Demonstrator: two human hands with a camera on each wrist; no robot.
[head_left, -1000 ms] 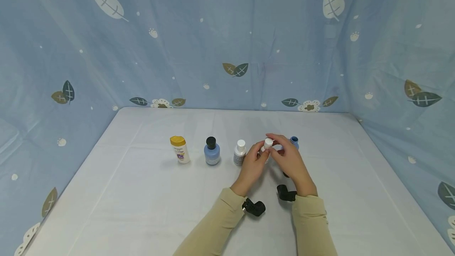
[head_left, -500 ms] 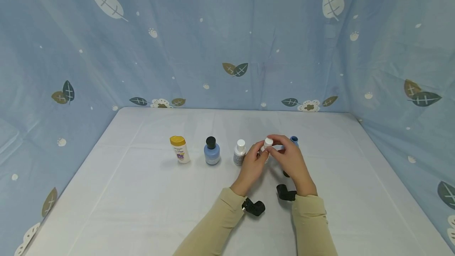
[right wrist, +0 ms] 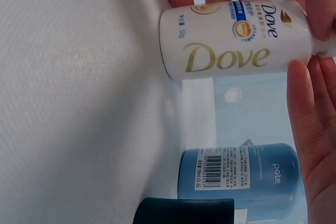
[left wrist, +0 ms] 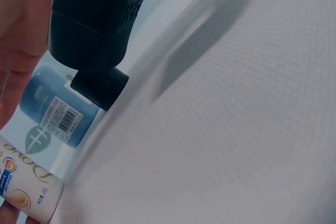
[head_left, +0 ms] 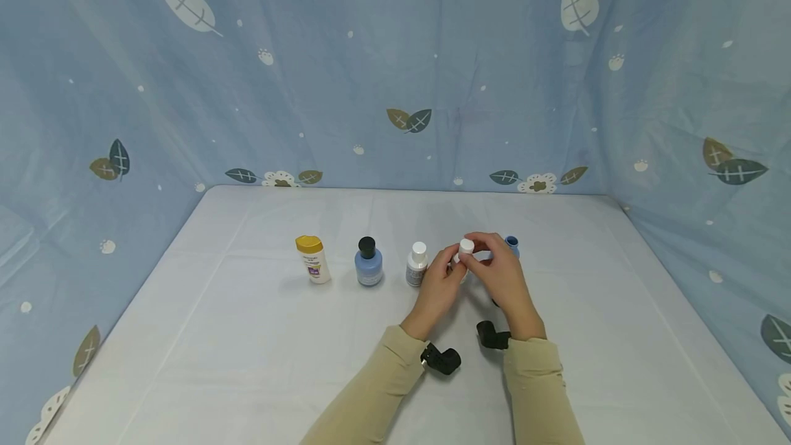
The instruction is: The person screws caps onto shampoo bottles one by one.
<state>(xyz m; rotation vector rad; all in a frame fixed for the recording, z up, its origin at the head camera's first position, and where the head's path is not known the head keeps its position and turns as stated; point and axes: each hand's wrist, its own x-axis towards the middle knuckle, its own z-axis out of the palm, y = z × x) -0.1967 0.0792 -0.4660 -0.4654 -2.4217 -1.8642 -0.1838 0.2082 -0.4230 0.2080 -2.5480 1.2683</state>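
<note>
My left hand (head_left: 435, 297) grips the body of a small white Dove bottle (right wrist: 226, 61), its fingers laid around the side in the right wrist view. My right hand (head_left: 509, 283) pinches the bottle's white cap (head_left: 466, 246) between thumb and fingers. The bottle stands upright, its lower part mostly covered by the hands in the head view. Just to the right, behind my right hand, is a blue bottle (head_left: 511, 243) with an uncapped mouth. A black cap (left wrist: 100, 87) lies on the table in front of that blue bottle, mostly hidden by my right hand in the head view.
Left of the hands stand a white-capped bottle (head_left: 417, 266), a blue bottle with black cap (head_left: 369, 266) and a white bottle with yellow cap (head_left: 314, 263). A black camera (head_left: 443, 360) sits at the left wrist, another (head_left: 491, 335) at the right. Patterned blue cloth (head_left: 346, 88) surrounds the white table (head_left: 247, 362).
My right hand and forearm have shifted slightly left, with the fingers turned a little around the white cap. My left hand and the standing bottles have stayed in place.
</note>
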